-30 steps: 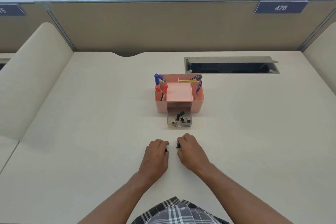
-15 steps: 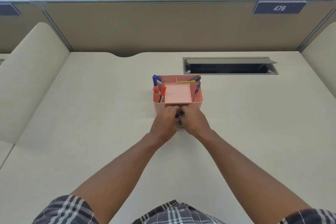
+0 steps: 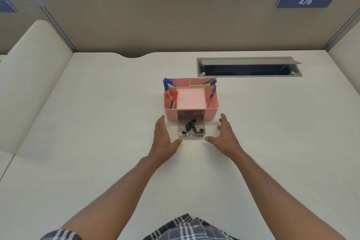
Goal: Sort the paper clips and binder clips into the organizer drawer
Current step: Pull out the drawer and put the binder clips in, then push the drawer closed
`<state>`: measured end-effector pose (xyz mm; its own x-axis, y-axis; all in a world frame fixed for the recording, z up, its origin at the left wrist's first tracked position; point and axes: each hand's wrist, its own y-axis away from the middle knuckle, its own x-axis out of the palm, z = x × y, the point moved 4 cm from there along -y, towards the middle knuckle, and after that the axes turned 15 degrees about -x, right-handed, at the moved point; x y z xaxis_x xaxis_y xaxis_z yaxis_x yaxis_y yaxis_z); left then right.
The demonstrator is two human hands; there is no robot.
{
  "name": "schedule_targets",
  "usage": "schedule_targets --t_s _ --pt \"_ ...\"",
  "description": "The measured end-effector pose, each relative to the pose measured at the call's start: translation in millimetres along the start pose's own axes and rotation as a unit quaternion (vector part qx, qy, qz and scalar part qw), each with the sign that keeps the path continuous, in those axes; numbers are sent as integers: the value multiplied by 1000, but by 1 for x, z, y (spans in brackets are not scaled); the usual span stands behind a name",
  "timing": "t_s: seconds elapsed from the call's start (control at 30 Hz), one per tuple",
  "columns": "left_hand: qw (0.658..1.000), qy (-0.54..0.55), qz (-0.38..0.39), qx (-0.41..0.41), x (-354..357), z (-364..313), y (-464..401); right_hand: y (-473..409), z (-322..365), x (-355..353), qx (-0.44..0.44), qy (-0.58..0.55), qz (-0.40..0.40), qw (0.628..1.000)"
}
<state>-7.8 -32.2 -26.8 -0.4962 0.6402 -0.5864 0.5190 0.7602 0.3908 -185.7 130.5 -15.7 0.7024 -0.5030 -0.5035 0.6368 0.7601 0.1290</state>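
A small clear drawer (image 3: pixel 191 129) is sitting pulled out from the front of a pink organizer (image 3: pixel 191 103), near the middle of a pale table (image 3: pixel 97 142). Black binder clips (image 3: pixel 190 125) and thin wire paper clips (image 3: pixel 182 126) are lying mixed inside it; we cannot tell whether any divider separates them. The drawer's long axis is running from 6 to 12 o'clock, the way it slides into its slot.

From where we are standing, the drawer is lying straight ahead at 12 o'clock, between our two hands. Our left hand (image 3: pixel 162 138) is hovering just beside the drawer's 9 o'clock side, fingers straight, holding nothing. Our right hand (image 3: pixel 224 136) is hovering at its 3 o'clock side, fingers spread, also holding nothing. Both are about equally near; neither seems to be touching the drawer.

We are judging that no loose clips are left on the table, so pushing the drawer toward 12 o'clock looks like the next move. Bare tabletop is lying open on every side, and the nearest edge is well apart at 6 o'clock.
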Motion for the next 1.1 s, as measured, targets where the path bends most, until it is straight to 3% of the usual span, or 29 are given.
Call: schedule_targets --t_s 0.27,0.63,1.1 --pt "998 54 37 5 -6 -16 -31 -27 6 -3 -75 22 14 997" --pt "988 133 -83 4 -11 -46 -47 -48 8 9 17 51 -161 985" --pt "989 115 -92 -4 -10 -44 -48 -52 7 10 20 38 -162 986"
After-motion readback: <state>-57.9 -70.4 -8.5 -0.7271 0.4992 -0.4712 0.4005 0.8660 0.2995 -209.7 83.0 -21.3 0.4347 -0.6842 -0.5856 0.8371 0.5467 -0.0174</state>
